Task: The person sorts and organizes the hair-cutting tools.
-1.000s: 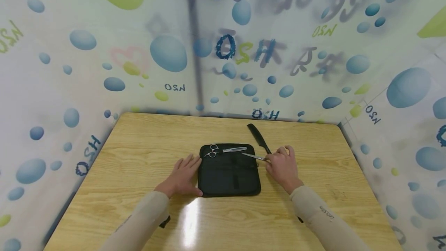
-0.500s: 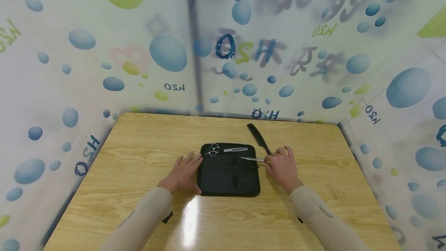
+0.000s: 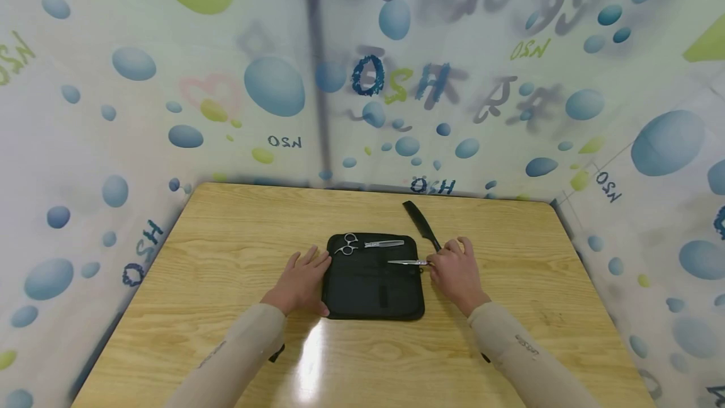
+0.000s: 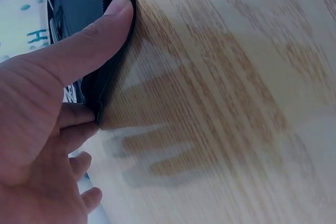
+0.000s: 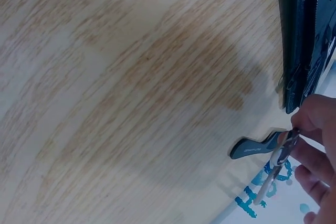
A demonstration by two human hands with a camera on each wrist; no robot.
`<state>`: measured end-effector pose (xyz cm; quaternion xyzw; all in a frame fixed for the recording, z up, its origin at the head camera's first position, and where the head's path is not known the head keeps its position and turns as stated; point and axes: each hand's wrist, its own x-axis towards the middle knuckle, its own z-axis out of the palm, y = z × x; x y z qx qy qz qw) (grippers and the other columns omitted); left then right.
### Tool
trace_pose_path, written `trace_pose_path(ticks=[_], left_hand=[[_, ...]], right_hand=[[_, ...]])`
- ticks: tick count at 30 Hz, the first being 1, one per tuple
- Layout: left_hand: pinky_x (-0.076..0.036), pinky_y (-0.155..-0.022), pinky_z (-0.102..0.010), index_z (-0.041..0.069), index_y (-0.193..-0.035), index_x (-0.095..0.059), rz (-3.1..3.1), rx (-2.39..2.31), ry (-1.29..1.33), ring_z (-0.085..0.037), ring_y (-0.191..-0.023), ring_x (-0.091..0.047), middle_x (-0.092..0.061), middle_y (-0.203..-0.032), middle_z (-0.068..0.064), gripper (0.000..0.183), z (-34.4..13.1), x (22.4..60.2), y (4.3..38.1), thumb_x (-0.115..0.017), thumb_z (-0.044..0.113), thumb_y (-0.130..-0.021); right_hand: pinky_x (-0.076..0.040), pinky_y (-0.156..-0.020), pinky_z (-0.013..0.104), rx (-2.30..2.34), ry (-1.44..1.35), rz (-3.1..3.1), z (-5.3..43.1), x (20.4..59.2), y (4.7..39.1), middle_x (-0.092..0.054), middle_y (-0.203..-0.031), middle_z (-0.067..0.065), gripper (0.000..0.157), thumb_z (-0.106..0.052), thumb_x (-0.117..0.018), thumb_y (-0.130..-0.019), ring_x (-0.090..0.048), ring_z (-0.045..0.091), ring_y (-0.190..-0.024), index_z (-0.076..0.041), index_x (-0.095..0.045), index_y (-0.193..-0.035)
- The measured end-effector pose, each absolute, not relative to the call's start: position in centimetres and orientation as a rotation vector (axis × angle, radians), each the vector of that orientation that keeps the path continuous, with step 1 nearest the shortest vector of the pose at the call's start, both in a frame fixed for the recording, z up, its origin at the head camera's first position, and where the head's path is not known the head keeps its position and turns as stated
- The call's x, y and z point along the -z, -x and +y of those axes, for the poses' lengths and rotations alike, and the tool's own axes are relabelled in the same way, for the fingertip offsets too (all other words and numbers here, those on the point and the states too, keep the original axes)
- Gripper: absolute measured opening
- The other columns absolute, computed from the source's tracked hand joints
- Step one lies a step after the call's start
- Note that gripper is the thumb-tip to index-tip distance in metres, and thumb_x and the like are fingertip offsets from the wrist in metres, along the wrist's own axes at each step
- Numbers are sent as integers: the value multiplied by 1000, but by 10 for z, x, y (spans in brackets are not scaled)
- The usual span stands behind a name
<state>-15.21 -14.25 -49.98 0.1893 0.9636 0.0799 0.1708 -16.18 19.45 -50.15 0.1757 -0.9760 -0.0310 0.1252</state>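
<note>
A black zip case (image 3: 362, 298) lies flat on the table. Across its far part is a silver pair of thinning scissors (image 3: 384, 244), ring handles to the left. My left hand (image 3: 297, 283) rests along the case's left edge, thumb at the near corner; in the left wrist view the thumb (image 4: 86, 43) lies on the zipped rim. At the right edge my right hand (image 3: 457, 274) pinches a second pair of scissors (image 3: 404, 262) near the handles, blades pointing left over the case. In the right wrist view the handle rings (image 5: 283, 150) show beside the fingertips.
A black comb (image 3: 417, 219) lies behind the right hand, its handle (image 5: 254, 148) seen on the wood in the right wrist view. The wooden table (image 3: 243, 225) meets a wall (image 3: 226, 49) printed with blue and green drops at the back.
The scissors in my right hand have swung from slanting down to the right to nearly level, their tips nearer the case's middle. The left hand has shifted slightly right.
</note>
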Motion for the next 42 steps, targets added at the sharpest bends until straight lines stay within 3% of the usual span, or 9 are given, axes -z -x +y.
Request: trace_pose_path(ticks=[27, 42], left_hand=[[-14, -121, -54, 6, -150, -37, 2741, -148, -541, -31, -151, -18, -32, -159, -8, 113, -138, 494, 151, -89, 50, -60], [-14, -122, -53, 6, -150, -36, 2733, -118, -538, -30, -151, -18, -32, -159, -7, 112, -137, 491, 150, -88, 51, -61]], right_hand=[[-27, -109, 50, 109, -548, -2858, 182, 502, 167, -76, -86, -5, 13, -17, -74, -82, -53, 19, -90, -21, -78, -93], [-28, -108, 50, 126, -610, -2793, 175, 508, 171, -75, -82, -5, 14, -16, -76, -78, -54, 19, -88, -23, -78, -89]])
